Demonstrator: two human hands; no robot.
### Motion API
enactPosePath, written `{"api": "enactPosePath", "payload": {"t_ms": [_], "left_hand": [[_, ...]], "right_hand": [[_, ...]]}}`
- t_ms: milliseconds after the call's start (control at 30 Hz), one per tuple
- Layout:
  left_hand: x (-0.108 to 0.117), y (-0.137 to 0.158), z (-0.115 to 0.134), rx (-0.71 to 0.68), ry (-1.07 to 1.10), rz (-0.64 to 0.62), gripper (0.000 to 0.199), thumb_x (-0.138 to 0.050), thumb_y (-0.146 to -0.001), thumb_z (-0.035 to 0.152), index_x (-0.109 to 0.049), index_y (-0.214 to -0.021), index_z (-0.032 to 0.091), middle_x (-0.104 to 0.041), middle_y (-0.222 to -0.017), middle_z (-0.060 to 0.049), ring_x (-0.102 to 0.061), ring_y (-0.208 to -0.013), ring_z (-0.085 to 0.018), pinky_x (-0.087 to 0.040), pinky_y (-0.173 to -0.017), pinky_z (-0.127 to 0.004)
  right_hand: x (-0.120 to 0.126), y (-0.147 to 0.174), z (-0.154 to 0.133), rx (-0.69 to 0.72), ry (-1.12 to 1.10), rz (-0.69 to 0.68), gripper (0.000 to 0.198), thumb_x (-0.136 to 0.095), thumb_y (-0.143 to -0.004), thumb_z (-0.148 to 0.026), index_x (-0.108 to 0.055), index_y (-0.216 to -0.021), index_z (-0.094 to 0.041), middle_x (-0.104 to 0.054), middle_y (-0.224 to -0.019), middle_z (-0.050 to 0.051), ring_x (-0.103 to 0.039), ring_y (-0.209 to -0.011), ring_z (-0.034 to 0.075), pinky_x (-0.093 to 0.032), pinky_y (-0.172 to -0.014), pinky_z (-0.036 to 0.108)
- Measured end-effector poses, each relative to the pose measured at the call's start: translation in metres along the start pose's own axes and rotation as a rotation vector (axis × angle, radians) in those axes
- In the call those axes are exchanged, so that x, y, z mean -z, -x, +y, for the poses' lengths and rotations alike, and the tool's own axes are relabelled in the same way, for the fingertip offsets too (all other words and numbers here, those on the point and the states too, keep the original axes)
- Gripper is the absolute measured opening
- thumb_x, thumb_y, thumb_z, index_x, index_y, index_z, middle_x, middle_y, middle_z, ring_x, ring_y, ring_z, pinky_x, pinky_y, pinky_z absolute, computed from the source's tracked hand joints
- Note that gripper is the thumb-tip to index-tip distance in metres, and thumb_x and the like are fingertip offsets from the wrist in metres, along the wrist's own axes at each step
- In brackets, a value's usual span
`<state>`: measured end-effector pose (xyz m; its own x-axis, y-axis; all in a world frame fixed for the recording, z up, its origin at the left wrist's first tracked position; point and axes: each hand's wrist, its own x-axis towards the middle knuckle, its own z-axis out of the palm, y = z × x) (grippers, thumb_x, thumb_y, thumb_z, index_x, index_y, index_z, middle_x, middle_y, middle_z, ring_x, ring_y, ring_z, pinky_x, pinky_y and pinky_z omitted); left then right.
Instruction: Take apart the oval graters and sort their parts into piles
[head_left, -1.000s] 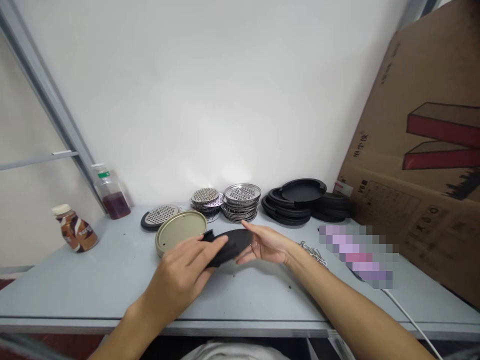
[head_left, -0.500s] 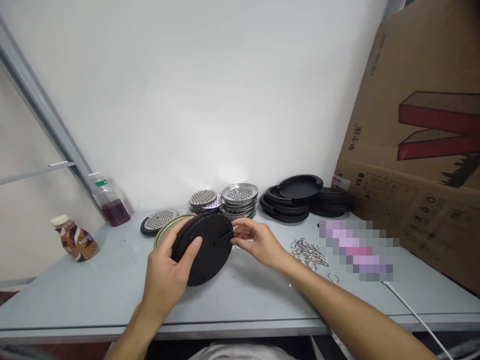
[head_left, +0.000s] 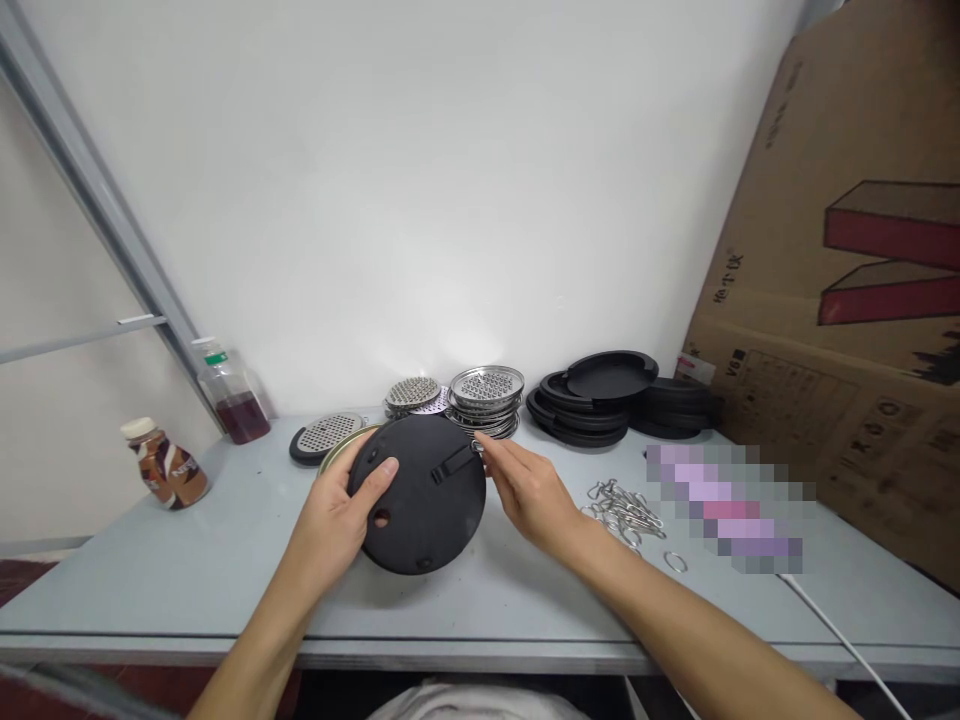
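My left hand (head_left: 334, 515) grips a black round plastic base (head_left: 427, 520) from its left side, thumb flat on the face turned toward me. That face has a slotted bar near the upper right and a small hole at lower left. At the base's right edge, my right hand (head_left: 532, 490) pinches a small shiny metal piece (head_left: 477, 447), its exact shape mostly hidden by the fingers. Partly behind the base is a gold-rimmed round tin (head_left: 343, 448). To the right of my right hand lies a loose pile of metal clips and rings (head_left: 626, 508).
Stacked round metal graters (head_left: 486, 388) and black round holders (head_left: 592, 410) stand along the wall. A grater in a black holder (head_left: 328, 437) lies left of them. Two bottles, a brown one (head_left: 165, 470) and one with red liquid (head_left: 240, 410), stand left. A large cardboard box (head_left: 840, 400) leans right.
The black base has turned so its slotted face shows more fully toward me. My right hand has risen slightly along its edge, fingers now closer together. The view has shifted a little.
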<state>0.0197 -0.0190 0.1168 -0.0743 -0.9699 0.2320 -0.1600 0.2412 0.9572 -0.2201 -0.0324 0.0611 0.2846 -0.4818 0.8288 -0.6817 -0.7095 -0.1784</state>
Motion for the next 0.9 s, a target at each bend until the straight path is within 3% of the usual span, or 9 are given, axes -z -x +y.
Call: {"api": "enactPosePath", "payload": {"t_ms": [200, 333, 467, 567, 667, 767, 833, 900], "left_hand": [[0.005, 0.002, 0.006, 0.025, 0.026, -0.03, 0.066, -0.066, -0.081, 0.052, -0.047, -0.14, 0.028, -0.063, -0.127, -0.009, -0.069, -0.09, -0.026, -0.051, -0.047, -0.022], [0.005, 0.004, 0.008, 0.008, 0.038, -0.054, 0.068, -0.066, -0.081, 0.051, -0.046, -0.142, 0.028, -0.062, -0.131, -0.009, -0.067, -0.099, -0.029, -0.055, -0.054, -0.026], [0.002, 0.005, 0.008, -0.074, 0.011, -0.076, 0.06, -0.065, -0.084, 0.047, -0.049, -0.139, 0.026, -0.061, -0.132, -0.008, -0.064, -0.11, -0.029, -0.059, -0.075, -0.033], [-0.004, 0.005, 0.006, -0.138, -0.012, -0.083, 0.056, -0.062, -0.087, 0.045, -0.051, -0.137, 0.023, -0.063, -0.129, -0.009, -0.061, -0.116, -0.028, -0.051, -0.097, -0.039], [-0.012, 0.006, 0.005, -0.153, -0.016, -0.076, 0.056, -0.061, -0.087, 0.045, -0.051, -0.137, 0.023, -0.063, -0.129, -0.009, -0.059, -0.119, -0.028, -0.047, -0.102, -0.04], [-0.02, 0.007, 0.005, -0.178, -0.036, -0.02, 0.056, -0.059, -0.088, 0.046, -0.049, -0.138, 0.022, -0.059, -0.135, -0.008, -0.056, -0.123, -0.027, -0.046, -0.103, -0.039], [-0.022, 0.008, 0.005, -0.196, -0.088, 0.04, 0.054, -0.059, -0.088, 0.046, -0.05, -0.137, 0.023, -0.058, -0.136, -0.007, -0.054, -0.125, -0.027, -0.044, -0.105, -0.038], [-0.02, 0.008, 0.005, -0.194, -0.138, 0.07, 0.052, -0.061, -0.087, 0.046, -0.053, -0.134, 0.024, -0.059, -0.134, -0.006, -0.054, -0.125, -0.026, -0.043, -0.106, -0.037]], "right_hand": [[0.004, -0.004, -0.007, -0.027, -0.055, 0.047, 0.032, -0.041, -0.098, -0.017, -0.053, -0.127, -0.016, -0.067, -0.085, 0.01, -0.064, -0.072, 0.019, -0.052, -0.065, 0.032], [0.007, -0.005, -0.012, -0.042, -0.083, 0.102, 0.032, -0.039, -0.099, -0.017, -0.055, -0.126, -0.019, -0.067, -0.078, 0.007, -0.063, -0.067, 0.016, -0.052, -0.062, 0.028], [0.006, -0.003, -0.011, -0.053, -0.055, 0.093, 0.035, -0.038, -0.098, -0.017, -0.056, -0.128, -0.019, -0.068, -0.077, 0.008, -0.063, -0.064, 0.017, -0.052, -0.061, 0.029], [0.003, -0.003, -0.011, -0.105, -0.058, 0.146, 0.034, -0.041, -0.097, -0.019, -0.06, -0.125, -0.018, -0.07, -0.081, 0.01, -0.066, -0.07, 0.02, -0.053, -0.064, 0.032], [0.004, -0.007, -0.012, -0.233, -0.167, 0.199, 0.032, -0.045, -0.096, -0.024, -0.065, -0.121, -0.021, -0.073, -0.092, 0.011, -0.068, -0.08, 0.022, -0.054, -0.074, 0.035], [0.008, -0.016, -0.011, -0.454, -0.421, 0.181, 0.028, -0.052, -0.094, -0.031, -0.071, -0.112, -0.023, -0.074, -0.106, 0.009, -0.068, -0.096, 0.024, -0.053, -0.086, 0.036], [0.013, -0.022, -0.006, -0.605, -0.633, 0.119, 0.025, -0.06, -0.089, -0.036, -0.075, -0.104, -0.022, -0.074, -0.108, 0.008, -0.067, -0.098, 0.024, -0.053, -0.086, 0.036], [0.017, -0.025, 0.0, -0.709, -0.802, 0.047, 0.025, -0.069, -0.082, -0.038, -0.077, -0.096, -0.019, -0.075, -0.097, 0.008, -0.066, -0.086, 0.021, -0.053, -0.076, 0.033]]}}
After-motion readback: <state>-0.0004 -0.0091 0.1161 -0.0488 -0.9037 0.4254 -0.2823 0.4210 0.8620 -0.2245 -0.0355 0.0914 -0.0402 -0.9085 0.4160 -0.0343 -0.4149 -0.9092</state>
